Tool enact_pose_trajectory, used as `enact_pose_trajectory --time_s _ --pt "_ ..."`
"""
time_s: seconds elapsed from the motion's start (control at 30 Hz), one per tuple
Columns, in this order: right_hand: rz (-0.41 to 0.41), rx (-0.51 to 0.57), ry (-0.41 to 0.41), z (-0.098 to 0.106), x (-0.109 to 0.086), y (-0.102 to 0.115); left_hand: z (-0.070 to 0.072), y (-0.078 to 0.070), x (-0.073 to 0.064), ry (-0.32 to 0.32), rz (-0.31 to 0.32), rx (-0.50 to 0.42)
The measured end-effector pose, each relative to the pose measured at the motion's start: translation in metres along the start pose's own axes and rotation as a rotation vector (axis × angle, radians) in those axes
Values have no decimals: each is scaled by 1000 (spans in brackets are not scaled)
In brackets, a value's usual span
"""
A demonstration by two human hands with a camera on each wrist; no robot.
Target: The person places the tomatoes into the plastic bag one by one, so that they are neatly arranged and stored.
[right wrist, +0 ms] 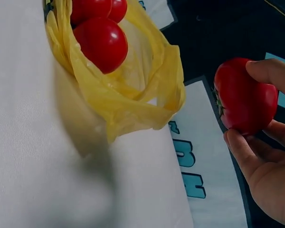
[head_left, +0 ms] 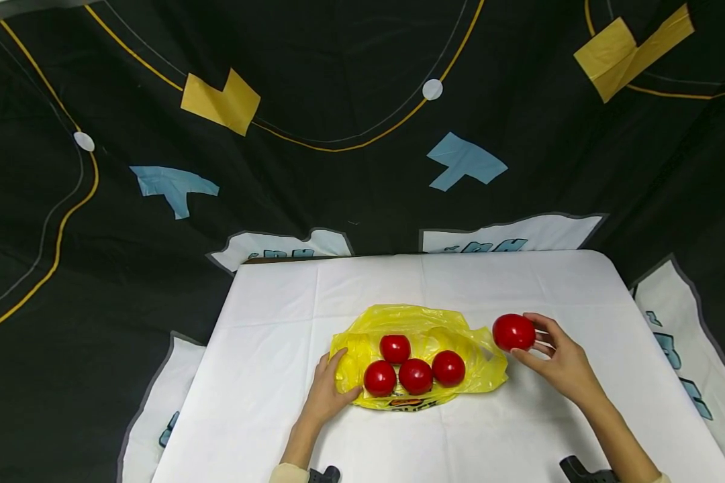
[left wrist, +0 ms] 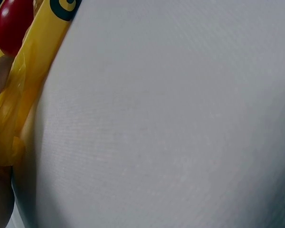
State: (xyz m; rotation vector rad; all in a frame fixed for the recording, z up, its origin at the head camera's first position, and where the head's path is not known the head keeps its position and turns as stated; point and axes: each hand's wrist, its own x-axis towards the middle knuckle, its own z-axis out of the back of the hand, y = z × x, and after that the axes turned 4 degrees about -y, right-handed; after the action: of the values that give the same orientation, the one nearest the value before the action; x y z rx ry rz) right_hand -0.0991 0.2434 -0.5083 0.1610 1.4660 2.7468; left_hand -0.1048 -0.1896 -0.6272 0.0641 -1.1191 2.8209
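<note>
A yellow plastic bag [head_left: 419,318] lies on its side on the white table, its mouth toward the right. Several red tomatoes [head_left: 415,376] sit together in its middle. At the bag's left end, my left hand [head_left: 326,392] holds the plastic between thumb and fingers; the left wrist view catches only part of this hand. My right hand [head_left: 570,367] grips another tomato [head_left: 513,333] by thumb and fingertips, just beyond the bag's mouth. In the right wrist view, this tomato [right wrist: 244,97] shows its green stem end, and the bag's rim [right wrist: 147,118] gapes beside it.
White cloth covers the table [head_left: 266,335], whose far edge meets a dark curtain [head_left: 338,194] with yellow and blue patches. White printed panels [head_left: 513,235] border the table at the back and sides. Dark wrist straps [head_left: 586,469] show near the bottom.
</note>
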Motion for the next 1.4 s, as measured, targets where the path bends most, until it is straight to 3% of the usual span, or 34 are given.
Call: enact_pose_trajectory --time_s 0.87,1.4 --pt "92 71 88 -25 -4 16 1 -2 1 10 15 13" --pt "157 52 117 -47 3 14 1 -2 0 16 37 21"
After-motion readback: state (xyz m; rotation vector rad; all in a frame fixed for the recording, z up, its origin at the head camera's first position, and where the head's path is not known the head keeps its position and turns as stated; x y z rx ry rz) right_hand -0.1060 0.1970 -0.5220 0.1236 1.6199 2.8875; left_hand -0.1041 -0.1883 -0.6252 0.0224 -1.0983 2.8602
